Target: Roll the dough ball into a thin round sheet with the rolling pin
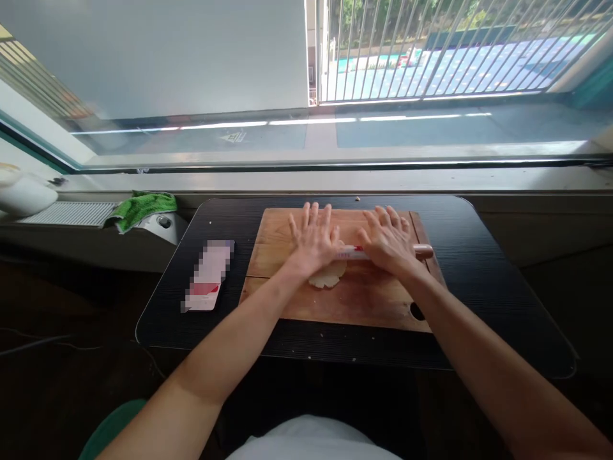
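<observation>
A rolling pin (352, 252), pale with red print and a brown end at the right, lies across the wooden board (272, 249). Beneath it is a flat piece of dough (328, 275) with a ragged near edge; the far part is mostly covered. My left hand (313, 236) rests palm down over the pin's left part, fingers stretched and spread forward. Over its right part lies my right hand (387, 239), also palm down with the fingers extended. Both palms press on the pin without the fingers wrapping round it. The pin's left end is hidden by my left hand.
A phone (205, 281), its screen blurred, lies left of the board on the black table (167, 319). A green cloth (146, 207) drapes over a heater by the window. Small crumbs dot the table. A green round object (112, 428) shows at lower left.
</observation>
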The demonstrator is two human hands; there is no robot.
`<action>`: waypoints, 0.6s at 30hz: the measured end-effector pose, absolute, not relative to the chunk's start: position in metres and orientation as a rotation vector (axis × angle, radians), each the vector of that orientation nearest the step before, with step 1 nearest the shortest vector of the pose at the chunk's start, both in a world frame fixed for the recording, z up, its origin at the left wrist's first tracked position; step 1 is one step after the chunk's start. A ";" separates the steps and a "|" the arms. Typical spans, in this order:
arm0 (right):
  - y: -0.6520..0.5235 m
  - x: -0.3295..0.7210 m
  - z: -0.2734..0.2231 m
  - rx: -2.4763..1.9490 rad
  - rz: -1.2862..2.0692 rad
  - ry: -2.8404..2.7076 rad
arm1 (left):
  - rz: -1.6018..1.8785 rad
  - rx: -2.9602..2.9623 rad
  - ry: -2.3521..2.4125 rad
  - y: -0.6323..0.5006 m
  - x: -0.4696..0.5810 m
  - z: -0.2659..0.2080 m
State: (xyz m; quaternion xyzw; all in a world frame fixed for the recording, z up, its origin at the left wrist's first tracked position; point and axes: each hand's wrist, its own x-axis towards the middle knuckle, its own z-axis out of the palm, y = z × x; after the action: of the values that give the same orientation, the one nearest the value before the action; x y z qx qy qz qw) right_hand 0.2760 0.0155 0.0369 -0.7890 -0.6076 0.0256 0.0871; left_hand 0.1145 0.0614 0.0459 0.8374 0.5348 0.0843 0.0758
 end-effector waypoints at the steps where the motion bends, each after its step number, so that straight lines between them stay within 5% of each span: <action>1: 0.023 0.278 0.039 -2.379 0.127 -1.775 | 0.229 2.473 1.639 0.070 0.117 0.047; 18: 0.019 0.274 0.044 -2.474 0.257 -1.684 | 0.128 2.419 1.634 0.079 0.117 0.045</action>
State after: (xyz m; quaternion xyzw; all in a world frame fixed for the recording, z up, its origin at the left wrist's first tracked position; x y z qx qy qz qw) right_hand 0.2743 0.0187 0.0443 -0.8217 -0.5592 0.0855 0.0689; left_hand 0.1174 0.0785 0.0447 0.8229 0.5558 0.0437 0.1094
